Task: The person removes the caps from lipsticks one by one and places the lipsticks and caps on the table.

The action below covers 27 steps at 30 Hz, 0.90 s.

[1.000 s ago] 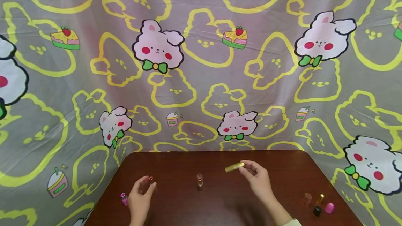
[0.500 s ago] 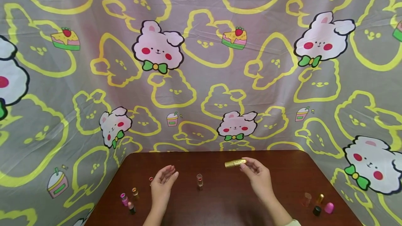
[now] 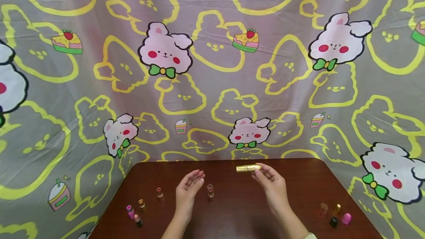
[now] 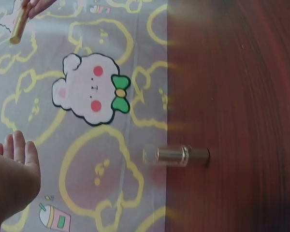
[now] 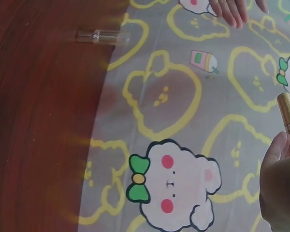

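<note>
My right hand (image 3: 273,187) pinches one end of a gold lipstick tube (image 3: 246,168), holding it nearly level above the table. The same tube (image 5: 289,113) appears at the right edge of the right wrist view. To its left, my left hand (image 3: 187,194) is raised with fingers loosely bent and holds nothing. Between and below the hands, a lipstick with a transparent cap (image 3: 210,191) stands upright on the table; in the left wrist view this capped lipstick (image 4: 174,155) lies sideways because of the camera angle.
At the left stand uncapped lipsticks: a red one (image 3: 159,193), a gold one (image 3: 142,204), a magenta one (image 3: 130,211) and a black-based one (image 3: 138,220). Loose caps sit at the right: clear (image 3: 323,210), gold (image 3: 337,208), black (image 3: 333,222), pink (image 3: 346,218). Patterned cloth (image 3: 212,84) surrounds the table.
My left hand has left the red lipstick standing at the left and moved right, toward the gold tube. My right hand has risen slightly, and the tube has turned closer to level.
</note>
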Motion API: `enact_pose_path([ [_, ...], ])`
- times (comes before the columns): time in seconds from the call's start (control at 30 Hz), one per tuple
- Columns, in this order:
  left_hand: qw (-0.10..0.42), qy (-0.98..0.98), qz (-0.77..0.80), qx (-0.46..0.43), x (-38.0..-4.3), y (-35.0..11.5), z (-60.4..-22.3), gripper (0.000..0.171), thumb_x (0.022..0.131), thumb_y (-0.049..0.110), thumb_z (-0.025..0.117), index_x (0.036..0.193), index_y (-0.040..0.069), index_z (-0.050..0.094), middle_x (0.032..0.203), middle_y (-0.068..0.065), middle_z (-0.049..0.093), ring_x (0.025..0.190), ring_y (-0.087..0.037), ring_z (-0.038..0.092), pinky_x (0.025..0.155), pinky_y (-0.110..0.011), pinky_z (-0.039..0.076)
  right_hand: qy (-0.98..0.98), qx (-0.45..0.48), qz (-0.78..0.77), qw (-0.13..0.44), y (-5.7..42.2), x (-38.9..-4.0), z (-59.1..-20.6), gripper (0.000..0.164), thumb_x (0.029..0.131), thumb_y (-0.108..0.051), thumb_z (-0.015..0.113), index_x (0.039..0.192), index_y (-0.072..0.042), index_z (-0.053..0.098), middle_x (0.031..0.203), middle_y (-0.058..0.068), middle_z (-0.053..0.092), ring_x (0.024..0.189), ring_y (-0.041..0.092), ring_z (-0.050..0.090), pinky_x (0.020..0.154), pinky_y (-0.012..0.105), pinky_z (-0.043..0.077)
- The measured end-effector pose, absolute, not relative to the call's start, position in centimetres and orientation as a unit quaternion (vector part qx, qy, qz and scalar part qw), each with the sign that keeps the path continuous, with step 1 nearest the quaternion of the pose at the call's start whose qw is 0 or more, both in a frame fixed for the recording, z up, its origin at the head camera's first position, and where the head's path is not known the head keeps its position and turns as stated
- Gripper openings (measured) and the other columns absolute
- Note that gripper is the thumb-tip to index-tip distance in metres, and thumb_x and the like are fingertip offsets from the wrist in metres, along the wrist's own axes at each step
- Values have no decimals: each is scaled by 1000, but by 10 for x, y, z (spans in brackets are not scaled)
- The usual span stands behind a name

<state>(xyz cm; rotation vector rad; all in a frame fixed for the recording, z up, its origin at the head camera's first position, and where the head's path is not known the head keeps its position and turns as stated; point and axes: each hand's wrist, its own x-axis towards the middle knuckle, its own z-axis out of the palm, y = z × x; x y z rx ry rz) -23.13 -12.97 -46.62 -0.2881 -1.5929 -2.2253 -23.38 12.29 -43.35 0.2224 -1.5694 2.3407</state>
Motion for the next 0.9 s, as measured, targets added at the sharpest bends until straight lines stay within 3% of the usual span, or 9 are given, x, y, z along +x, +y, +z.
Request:
enact_pose_path([
  [0.17, 179, -548, -807, -130, -230, -120, -461, 37, 88, -7, 63, 120, -20, 50, 114, -24, 65, 104, -21, 66, 92, -30, 50, -508, 87, 845, 140, 118, -231, -426, 18, 92, 4, 62, 110, 7, 63, 93, 4, 67, 87, 14, 67, 84, 34, 54],
  [0.3, 166, -525, -820, -154, -230, -111, -458, 38, 89, -8, 61, 121, -22, 46, 113, -21, 66, 105, -24, 65, 94, -33, 49, -483, 93, 861, 127, 114, -228, -420, 16, 93, 5, 60, 106, -1, 66, 95, 5, 69, 89, 15, 68, 85, 34, 53],
  [0.43, 153, -511, -829, -168, -230, -102, -454, 35, 89, -9, 59, 121, -20, 49, 113, -22, 65, 105, -25, 65, 94, -34, 48, -477, 98, 865, 122, 112, -225, -416, 16, 93, 4, 60, 106, -2, 67, 96, 5, 69, 90, 16, 68, 85, 34, 53],
  [0.63, 147, -497, -834, -188, -231, -89, -447, 28, 89, -10, 59, 117, -7, 58, 114, -23, 65, 105, -25, 65, 95, -36, 48, -474, 96, 868, 118, 108, -223, -410, 15, 93, 3, 60, 106, -1, 66, 95, 6, 68, 90, 16, 68, 85, 33, 53],
  [0.77, 146, -490, -836, -199, -230, -83, -444, 31, 88, -10, 59, 118, -13, 55, 113, -23, 65, 105, -26, 66, 95, -37, 48, -472, 94, 869, 116, 106, -221, -407, 18, 93, 3, 61, 110, 6, 63, 96, 6, 68, 90, 17, 69, 86, 35, 53],
  [0.9, 142, -484, -839, -204, -230, -77, -441, 34, 88, -10, 59, 120, -19, 50, 113, -23, 66, 105, -26, 65, 95, -38, 48, -477, 93, 866, 115, 105, -220, -405, 16, 93, 3, 61, 108, 0, 66, 96, 6, 68, 90, 16, 68, 86, 35, 53],
])
